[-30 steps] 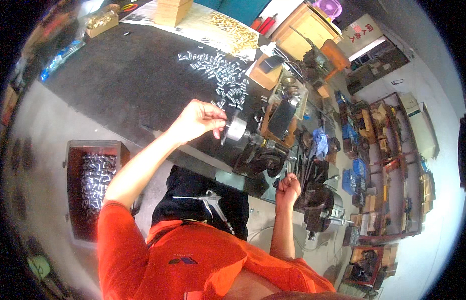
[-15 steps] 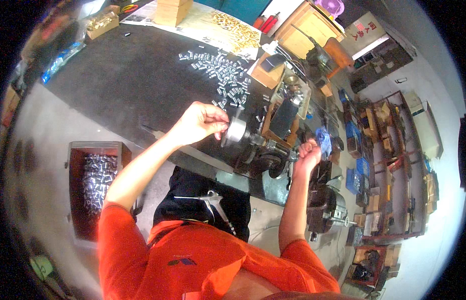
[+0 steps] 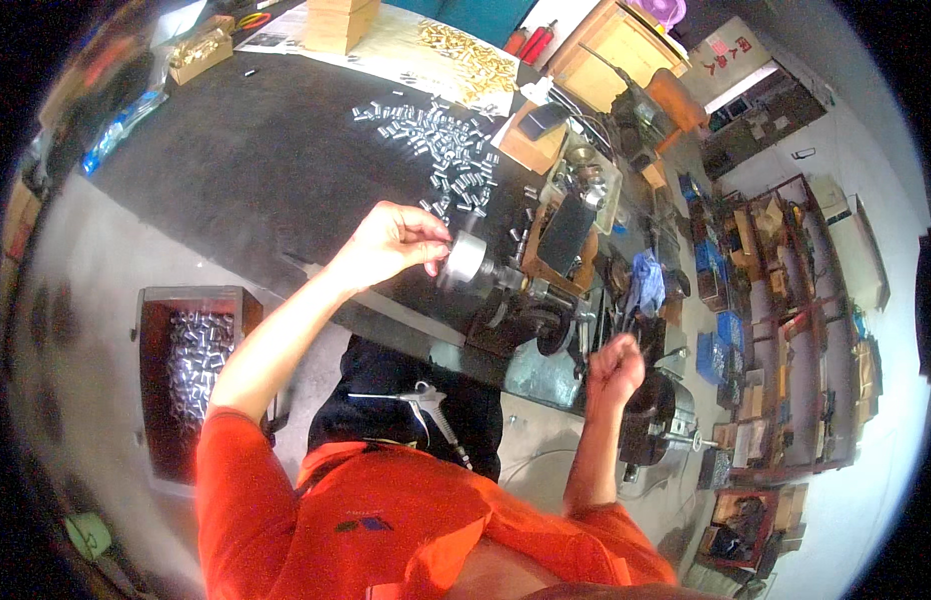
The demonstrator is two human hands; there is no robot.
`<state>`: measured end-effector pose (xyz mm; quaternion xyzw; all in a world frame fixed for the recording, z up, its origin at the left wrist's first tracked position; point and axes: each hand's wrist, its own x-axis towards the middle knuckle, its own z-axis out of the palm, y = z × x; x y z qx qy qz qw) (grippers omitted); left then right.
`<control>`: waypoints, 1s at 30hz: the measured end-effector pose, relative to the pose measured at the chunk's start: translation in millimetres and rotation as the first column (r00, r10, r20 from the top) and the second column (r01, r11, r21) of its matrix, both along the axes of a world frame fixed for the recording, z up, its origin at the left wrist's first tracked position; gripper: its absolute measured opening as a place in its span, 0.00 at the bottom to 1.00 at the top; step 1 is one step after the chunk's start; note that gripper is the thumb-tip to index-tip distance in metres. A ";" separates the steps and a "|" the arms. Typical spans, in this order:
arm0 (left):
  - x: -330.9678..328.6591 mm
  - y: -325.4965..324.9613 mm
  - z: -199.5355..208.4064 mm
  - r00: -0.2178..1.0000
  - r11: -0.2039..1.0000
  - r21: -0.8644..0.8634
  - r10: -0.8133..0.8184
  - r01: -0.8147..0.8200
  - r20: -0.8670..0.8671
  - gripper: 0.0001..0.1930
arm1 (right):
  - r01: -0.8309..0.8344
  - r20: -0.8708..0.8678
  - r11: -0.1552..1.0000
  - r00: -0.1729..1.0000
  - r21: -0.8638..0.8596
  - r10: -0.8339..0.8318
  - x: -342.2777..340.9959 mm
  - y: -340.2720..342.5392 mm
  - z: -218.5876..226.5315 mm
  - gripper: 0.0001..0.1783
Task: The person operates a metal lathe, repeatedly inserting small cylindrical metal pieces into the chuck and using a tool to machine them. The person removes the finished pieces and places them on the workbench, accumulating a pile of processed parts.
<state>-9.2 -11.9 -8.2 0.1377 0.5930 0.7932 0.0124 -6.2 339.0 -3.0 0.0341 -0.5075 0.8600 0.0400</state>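
My left hand [image 3: 388, 247] is closed in a pinch at the front face of a silver round chuck [image 3: 470, 258] on a small bench machine [image 3: 534, 318]. Whatever sits between these fingertips is hidden. My right hand [image 3: 616, 368] makes a fist on the machine's right side, close to a metal lever [image 3: 584, 332]. I cannot make out whether the fist holds anything. Beyond the chuck, small silver metal sleeves [image 3: 448, 150] lie scattered over the dark bench top [image 3: 251, 150]. A blue rag [image 3: 647, 284] hangs just past my right hand.
On my lap rests an air blow gun [image 3: 426, 402]. A wooden box of silver parts [image 3: 198, 365] stands low at left. Brass-coloured pieces [image 3: 466, 58] lie on paper at the far side. A bench vise [image 3: 658, 415] and shelves [image 3: 801, 330] are at right.
My right hand has come down toward me, away from the blue rag, and the lever now shows beside it. My left hand has drawn slightly left from the chuck face.
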 end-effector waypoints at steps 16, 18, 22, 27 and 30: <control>0.2 -2.5 3.4 0.997 0.999 0.028 -0.030 0.028 0.066 0.07 | -0.058 0.048 0.964 0.996 -0.259 0.073 1.2 11.2 -38.2 0.05; -1.3 -3.3 0.2 0.997 0.995 0.084 -0.059 0.054 0.057 0.07 | 0.033 0.230 0.998 0.973 -0.061 -0.018 -3.4 12.2 -62.1 0.08; -1.2 0.9 7.8 0.996 0.989 0.136 -0.070 0.061 0.059 0.06 | 0.237 0.361 0.964 0.894 0.123 -0.266 -68.3 7.9 -104.9 0.06; 0.5 0.8 8.2 0.997 0.996 0.083 -0.019 0.013 0.071 0.07 | 0.307 0.076 0.906 0.937 0.293 -0.342 -94.0 -19.0 -30.5 0.09; 1.8 1.5 6.7 0.996 0.996 0.094 -0.007 -0.002 0.088 0.08 | 0.168 -0.130 0.985 0.977 -0.030 -0.171 -69.5 -15.6 2.2 0.09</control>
